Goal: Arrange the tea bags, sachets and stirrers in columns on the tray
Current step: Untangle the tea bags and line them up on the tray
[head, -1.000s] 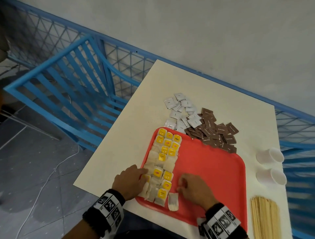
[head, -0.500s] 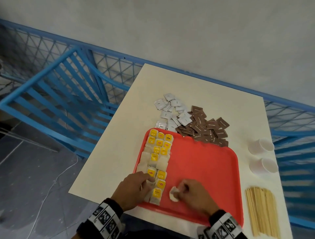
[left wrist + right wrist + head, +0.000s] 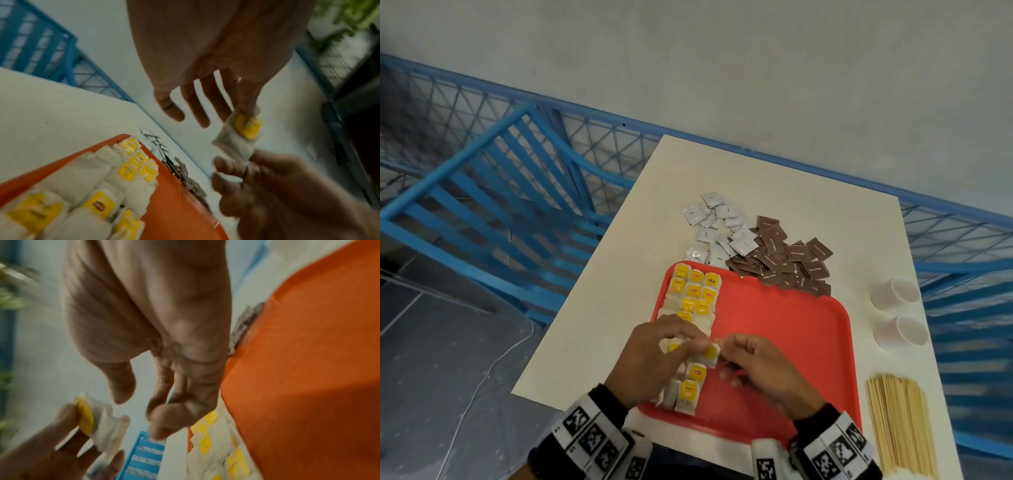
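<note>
Where lined up, tea bags [image 3: 690, 298] on tray [image 3: 784, 329]

A café-like refreshment corner: white table [image 3: 808, 192] with sugar sachets [image 3: 784, 260], paper cups [image 3: 897, 294], wooden stirrers [image 3: 897, 425], blue railing [image 3: 524, 192].

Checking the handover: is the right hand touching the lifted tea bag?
Touching: the left wrist view shows the right hand pinching the tea bag's lower corner.

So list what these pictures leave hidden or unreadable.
- Head view: the hands cover the middle of the tea bags column.
- Head view: print on the brown sachets is too small.
- Right wrist view: blur hides whether the right hand has a grip on the held tea bag.
</note>
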{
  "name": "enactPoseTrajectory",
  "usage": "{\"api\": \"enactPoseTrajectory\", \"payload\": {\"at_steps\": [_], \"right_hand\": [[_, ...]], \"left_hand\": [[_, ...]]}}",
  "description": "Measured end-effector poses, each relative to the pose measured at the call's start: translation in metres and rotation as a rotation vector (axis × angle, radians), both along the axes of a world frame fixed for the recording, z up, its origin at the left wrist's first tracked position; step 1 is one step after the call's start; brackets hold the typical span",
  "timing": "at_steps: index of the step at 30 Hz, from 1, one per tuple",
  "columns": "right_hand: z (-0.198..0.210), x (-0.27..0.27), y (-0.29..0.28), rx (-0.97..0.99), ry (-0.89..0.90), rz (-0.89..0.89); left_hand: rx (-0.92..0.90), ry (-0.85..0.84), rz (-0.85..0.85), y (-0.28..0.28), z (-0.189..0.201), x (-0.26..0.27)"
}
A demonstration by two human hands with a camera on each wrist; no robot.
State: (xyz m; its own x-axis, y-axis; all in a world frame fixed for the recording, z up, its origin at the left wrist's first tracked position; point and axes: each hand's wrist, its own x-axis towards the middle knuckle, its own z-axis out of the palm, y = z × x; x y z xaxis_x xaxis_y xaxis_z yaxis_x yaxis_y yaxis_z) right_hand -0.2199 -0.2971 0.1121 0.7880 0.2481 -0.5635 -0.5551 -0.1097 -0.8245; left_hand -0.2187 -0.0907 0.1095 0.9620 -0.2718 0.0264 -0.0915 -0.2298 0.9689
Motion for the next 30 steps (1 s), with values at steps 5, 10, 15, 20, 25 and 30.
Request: {"api": "enactPoseTrajectory", "payload": {"at_steps": [5, 10, 15, 20, 25, 30], "right_hand": [[0.011, 0.0, 0.009, -0.191, -0.517, 0.049], [0.014, 0.003, 0.022, -0.255, -0.566, 0.053], [0.011, 0.006, 0.034, -0.246, -0.576, 0.011], [0.017, 0.014, 0.03, -0.009, -0.458, -0.196], [0.018, 0.02, 0.03, 0.029, -0.436, -0.259], [0.021, 0.021, 0.034, 0.005, -0.467, -0.255]], "left_hand": [[-0.108, 0.217, 0.08, 0.007, 0.014, 0.015], [-0.084, 0.183, 0.148, 0.007, 0.017, 0.02], [-0.12, 0.179, 0.151, 0.005, 0.02, 0.022], [-0.136, 0.21, 0.099, 0.007, 0.014, 0.022], [-0.271, 0.296, 0.115, 0.009, 0.015, 0.021], [-0.286, 0.271, 0.087, 0.005, 0.02, 0.023]]}}
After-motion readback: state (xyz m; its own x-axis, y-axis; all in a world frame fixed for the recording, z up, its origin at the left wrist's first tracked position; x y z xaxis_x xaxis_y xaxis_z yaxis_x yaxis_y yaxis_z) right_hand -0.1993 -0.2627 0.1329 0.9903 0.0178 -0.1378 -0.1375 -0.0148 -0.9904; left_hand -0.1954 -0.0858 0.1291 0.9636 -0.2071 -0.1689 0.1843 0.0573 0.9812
